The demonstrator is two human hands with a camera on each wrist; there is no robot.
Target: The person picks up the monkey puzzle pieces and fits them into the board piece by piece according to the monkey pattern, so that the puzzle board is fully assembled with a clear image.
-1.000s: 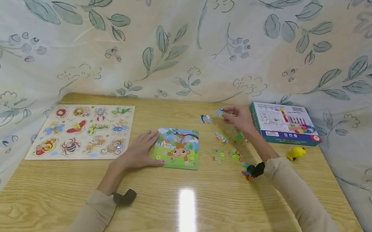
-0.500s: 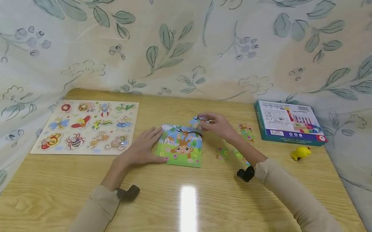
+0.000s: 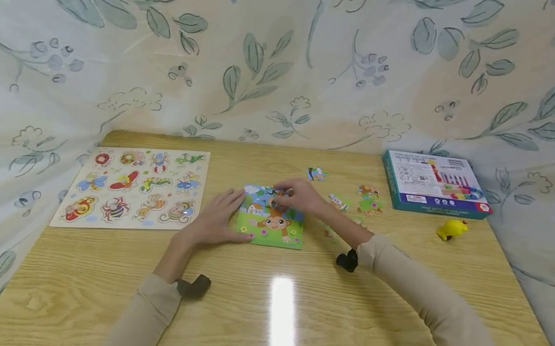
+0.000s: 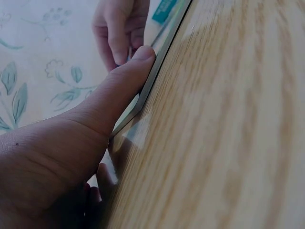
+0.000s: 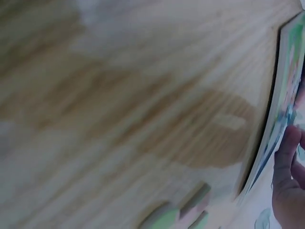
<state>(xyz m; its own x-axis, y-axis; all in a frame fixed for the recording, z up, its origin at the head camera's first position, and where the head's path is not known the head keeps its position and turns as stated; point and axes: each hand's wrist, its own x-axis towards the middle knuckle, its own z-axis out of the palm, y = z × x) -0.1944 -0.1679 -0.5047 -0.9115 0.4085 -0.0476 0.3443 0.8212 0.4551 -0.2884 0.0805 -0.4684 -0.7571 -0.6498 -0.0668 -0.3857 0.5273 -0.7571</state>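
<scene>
Right hand [image 3: 301, 196] pinches a piece [image 3: 276, 194] (mostly hidden) at the monkey puzzle [image 3: 274, 230]; left hand [image 3: 213, 218], spread, touches it.

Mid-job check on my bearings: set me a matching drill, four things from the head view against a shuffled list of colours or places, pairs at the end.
Things:
1. monkey puzzle board
2. bug puzzle board
3. toy bird
4. box

Colours or places:
A. teal sides, back right
B. green lower part, touched by the left hand
C. yellow, on the box's near side
D. leftmost, cream background

Pairs: 1-B, 2-D, 3-C, 4-A
</scene>
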